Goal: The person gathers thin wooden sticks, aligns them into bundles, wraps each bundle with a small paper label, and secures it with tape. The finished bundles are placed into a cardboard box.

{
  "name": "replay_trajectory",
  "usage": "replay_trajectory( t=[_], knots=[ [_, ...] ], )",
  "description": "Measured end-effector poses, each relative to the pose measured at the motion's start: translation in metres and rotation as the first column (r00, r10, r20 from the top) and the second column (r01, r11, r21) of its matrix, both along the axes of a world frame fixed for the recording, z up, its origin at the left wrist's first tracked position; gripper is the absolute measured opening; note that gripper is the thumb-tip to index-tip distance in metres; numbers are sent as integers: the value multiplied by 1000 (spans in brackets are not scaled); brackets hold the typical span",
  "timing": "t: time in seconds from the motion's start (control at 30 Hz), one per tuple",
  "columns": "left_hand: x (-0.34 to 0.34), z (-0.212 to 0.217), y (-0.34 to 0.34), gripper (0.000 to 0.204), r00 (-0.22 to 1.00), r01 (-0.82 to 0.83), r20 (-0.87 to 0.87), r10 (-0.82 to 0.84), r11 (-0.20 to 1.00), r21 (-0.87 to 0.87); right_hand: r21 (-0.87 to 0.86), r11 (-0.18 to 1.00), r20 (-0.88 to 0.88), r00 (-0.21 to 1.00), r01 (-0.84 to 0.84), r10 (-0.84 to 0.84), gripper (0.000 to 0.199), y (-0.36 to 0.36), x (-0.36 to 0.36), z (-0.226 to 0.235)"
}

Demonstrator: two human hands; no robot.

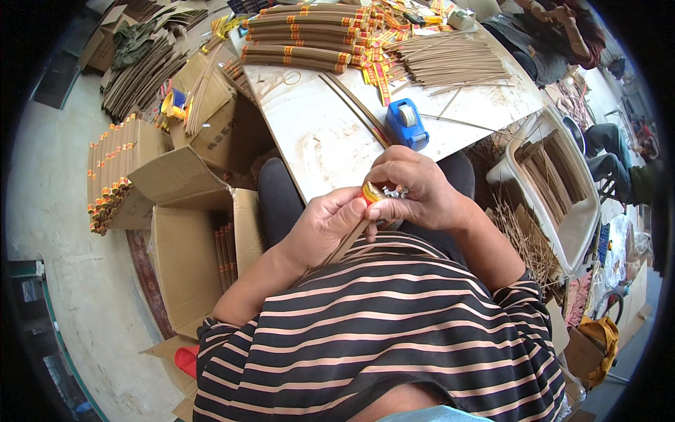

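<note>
My left hand (pixel 332 218) is closed round a bundle of brown incense sticks (pixel 344 246), which slants down toward my striped shirt. A red and yellow paper band (pixel 370 192) wraps the bundle's upper end. At that end my right hand (pixel 416 188) pinches the band, thumb against its side and fingers curled over the top. Part of the bundle is hidden behind my left hand and forearm. Just beyond my hands, a few loose sticks (pixel 358 109) lie on the white table (pixel 309 141), beside a blue tape dispenser (pixel 407 124).
Banded bundles (pixel 302 36) are stacked at the table's far side, near scattered paper bands (pixel 380 76) and loose incense sticks (pixel 453 60). An open cardboard box (pixel 184 246) stands left. At right is a white tub (pixel 588 228) of sticks. Another person (pixel 541 35) sits far right.
</note>
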State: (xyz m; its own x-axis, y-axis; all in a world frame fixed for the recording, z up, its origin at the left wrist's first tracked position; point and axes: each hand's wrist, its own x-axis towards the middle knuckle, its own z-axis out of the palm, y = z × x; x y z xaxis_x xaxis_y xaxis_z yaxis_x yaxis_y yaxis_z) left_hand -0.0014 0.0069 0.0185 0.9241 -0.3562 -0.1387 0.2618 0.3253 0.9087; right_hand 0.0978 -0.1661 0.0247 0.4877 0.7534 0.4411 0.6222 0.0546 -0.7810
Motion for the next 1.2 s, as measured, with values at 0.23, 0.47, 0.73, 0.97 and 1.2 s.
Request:
replay_trajectory(
  t=[0.23, 0.47, 0.73, 0.97, 1.2],
  knots=[
    [3, 8, 6, 37, 989, 146, -44, -143, 986, 81, -25, 999, 40, 998, -37, 38, 38, -4, -3, 4],
    [10, 10, -1, 31, 951, 106, -289, -113, 994, -41, -51, 998, -79, 997, -30, 26, 35, -12, 2, -8],
    [77, -7, -8, 27, 988, -123, -46, 146, 938, 323, -406, 744, -500, 552, 531, -667, 27, -44, 85, -80],
    [175, -40, -12, 29, 994, -102, 73, 81, 927, 361, -613, 748, -602, 463, 254, -650, 19, -44, 115, -90],
    [228, -75, -25, 28, 984, -53, -167, 69, 994, 101, -548, 799, -733, 318, 248, -602, 18, -42, 116, -96]
  ],
)
